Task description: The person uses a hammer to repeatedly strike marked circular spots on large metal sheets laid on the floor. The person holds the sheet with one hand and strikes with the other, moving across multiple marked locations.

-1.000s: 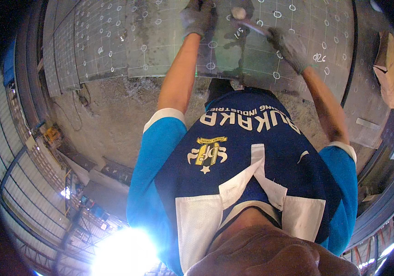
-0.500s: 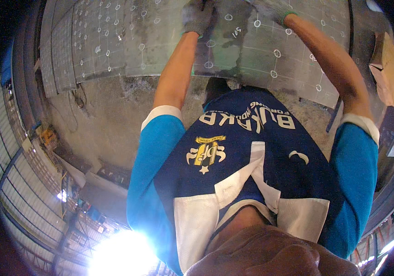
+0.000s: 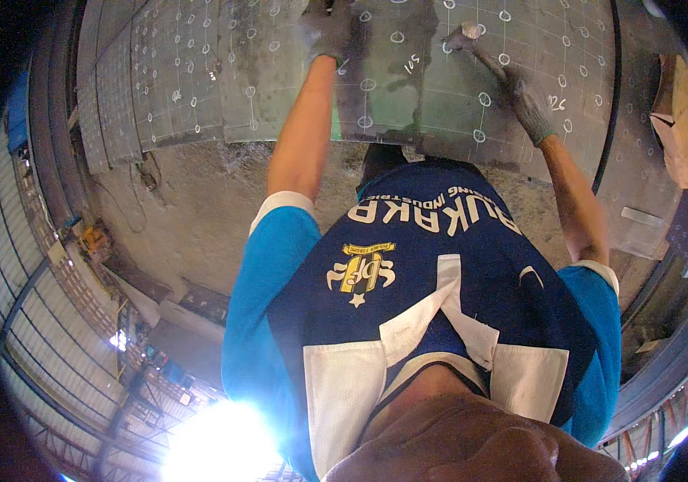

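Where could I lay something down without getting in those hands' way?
The chalk-marked metal plates look bare between the left forearm and their left edge; so does the floor between their near edge and the blue left sleeve. It's crowded around the right hand and its hammer, and around the left hand.

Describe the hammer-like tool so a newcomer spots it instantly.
Find the big grey plate across the top of the view, then the gloved right hand over it. The hammer-like tool runs up and left from that hand. Its round, pale end face on a dark head sets it apart from the white circles drawn nearby.
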